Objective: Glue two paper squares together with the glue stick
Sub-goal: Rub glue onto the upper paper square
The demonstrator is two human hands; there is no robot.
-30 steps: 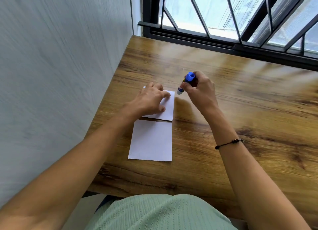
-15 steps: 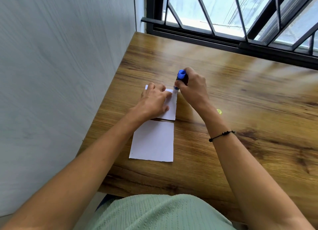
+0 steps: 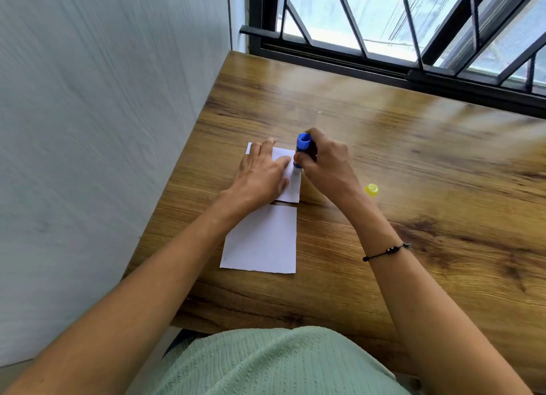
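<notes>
Gripping the glue stick (image 3: 302,151) in my right hand (image 3: 326,165), I press its tip on the far paper square (image 3: 291,185); my flat, open left hand (image 3: 261,177) pins it. I should stroke outward gently, keeping it flat. The near square (image 3: 261,239) waits untouched.

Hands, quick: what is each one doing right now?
Left hand: open, flat, pressing on the far paper square.
Right hand: closed around the glue stick, tip down on that square.

Likely a home: wooden desk (image 3: 384,164) by barred window (image 3: 384,25) (grey wall (image 3: 103,114)).
</notes>
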